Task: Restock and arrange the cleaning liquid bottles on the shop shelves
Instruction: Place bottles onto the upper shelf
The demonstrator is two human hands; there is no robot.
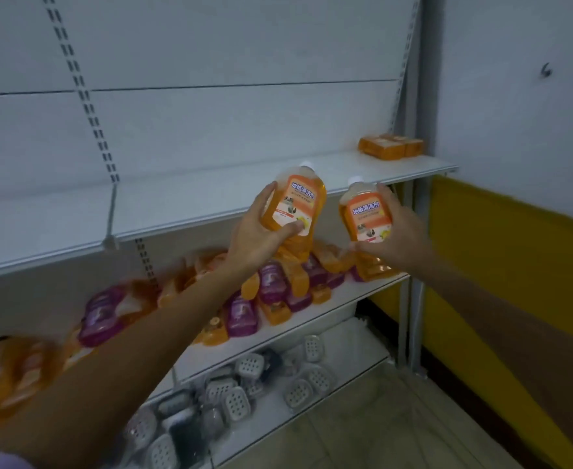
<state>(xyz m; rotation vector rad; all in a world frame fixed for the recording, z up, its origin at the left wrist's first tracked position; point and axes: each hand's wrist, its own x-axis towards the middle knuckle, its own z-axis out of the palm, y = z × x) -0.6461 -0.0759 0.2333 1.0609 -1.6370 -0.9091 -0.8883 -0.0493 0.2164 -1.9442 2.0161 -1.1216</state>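
My left hand (261, 231) grips an orange cleaning liquid bottle (298, 201) with a white cap, tilted, level with the front edge of the upper white shelf (210, 191). My right hand (396, 231) grips a second orange bottle (366, 214) just to its right, label towards me. Both bottles hang in the air in front of the shelves. Below them, on the middle shelf (312, 319), lies a jumbled pile of orange and purple bottles (271, 292) on their sides.
Orange packets (391, 147) sit at the right end of the upper shelf. The bottom shelf holds several white soap dishes (237, 397). A white and yellow wall (515, 231) stands close on the right. Tiled floor (396, 428) lies below.
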